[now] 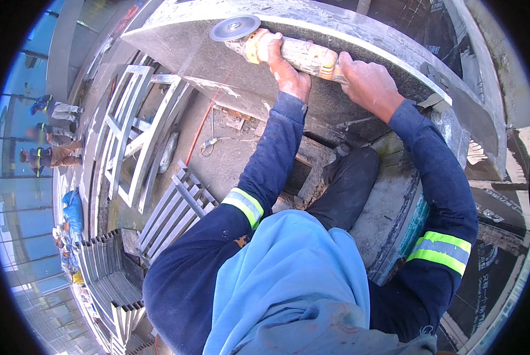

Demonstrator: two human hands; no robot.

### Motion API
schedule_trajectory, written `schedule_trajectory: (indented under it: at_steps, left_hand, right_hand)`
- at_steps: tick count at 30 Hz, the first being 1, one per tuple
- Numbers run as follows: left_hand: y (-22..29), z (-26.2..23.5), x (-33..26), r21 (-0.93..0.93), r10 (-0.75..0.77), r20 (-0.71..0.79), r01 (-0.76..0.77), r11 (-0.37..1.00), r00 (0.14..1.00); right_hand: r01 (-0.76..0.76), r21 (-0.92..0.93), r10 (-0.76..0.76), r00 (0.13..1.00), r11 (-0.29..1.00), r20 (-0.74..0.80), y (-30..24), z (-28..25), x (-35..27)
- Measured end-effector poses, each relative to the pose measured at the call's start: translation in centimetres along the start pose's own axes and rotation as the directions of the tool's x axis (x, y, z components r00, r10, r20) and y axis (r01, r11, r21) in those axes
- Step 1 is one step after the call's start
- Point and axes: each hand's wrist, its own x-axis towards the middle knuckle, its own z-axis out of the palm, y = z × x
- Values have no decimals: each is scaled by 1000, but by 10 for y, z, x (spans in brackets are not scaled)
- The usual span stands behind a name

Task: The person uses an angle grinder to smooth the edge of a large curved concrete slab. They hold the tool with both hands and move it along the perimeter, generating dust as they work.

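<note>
Dusty ground (220, 168) lies centre-left; upper centre, left hand (288, 71) and right hand (368, 83) clamp a grinder (303, 54) beside a grey slab (217, 68).

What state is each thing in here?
Left hand: closed around the grinder, near its head
Right hand: closed around its rear end
Grinder: held in both hands; running or not, can't tell
Disc: fitted; contact with slab unclear
Slab: paler along its edge
Pale frame: assembled
Co-workers: standing
</note>
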Motion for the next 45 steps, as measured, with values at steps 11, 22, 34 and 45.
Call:
schedule_trajectory:
  at_steps: [11,22,34,45]
  left_hand:
    - [-8,-3,-7,-45,-53,-24,51,998,998]
    - [-2,-1,1,-33,-37,-26,36,999,999]
    - [-10,-4,-7,-7,-29,8,29,1000,1000]
    - [-8,1,-9,-25,-55,-16,55,998,998]
  right_hand:
    - [9,-39,-9,1000,999,-6,2,-6,-13]
    - [-21,-22,23,996,1000,88,2,-2,1]
    - [3,-28,-2,1000,1000,20,2,-12,-13]
    - [-16,-37,17,1000,999,25,4,-8,-12]
